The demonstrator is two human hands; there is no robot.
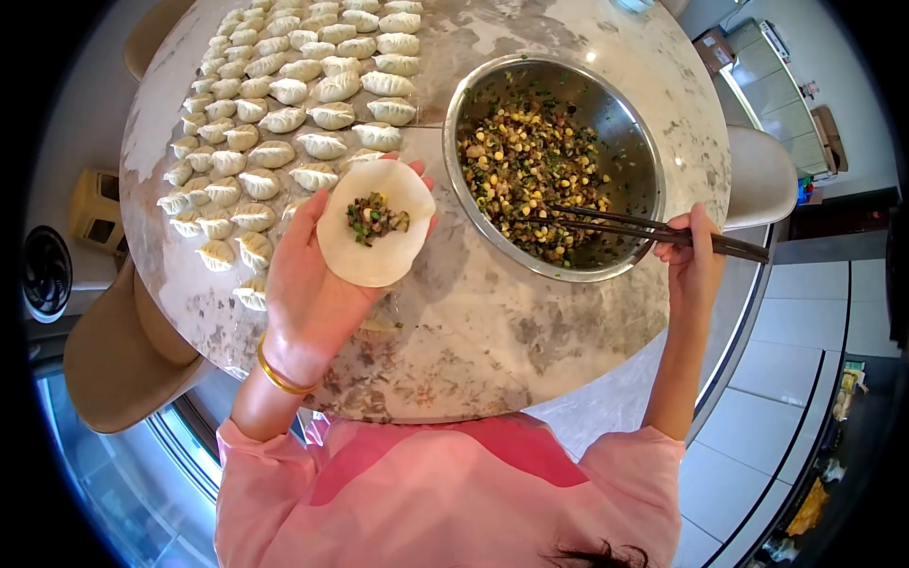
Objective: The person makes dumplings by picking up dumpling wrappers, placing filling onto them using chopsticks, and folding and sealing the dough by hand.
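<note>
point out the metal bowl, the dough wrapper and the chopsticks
metal bowl [648,134]: head view, on its inner wall, upper right
dough wrapper [377,267]: head view, on its lower part
chopsticks [741,249]: head view, near their thick ends

The left hand [317,284] is supporting a round wrapper [343,248] bearing filling; the right hand [693,256] is holding chopsticks [701,239], their tips apparently resting in the steel bowl [632,123]. Dumplings [284,120] are lining the table's [454,350] left side.
</note>
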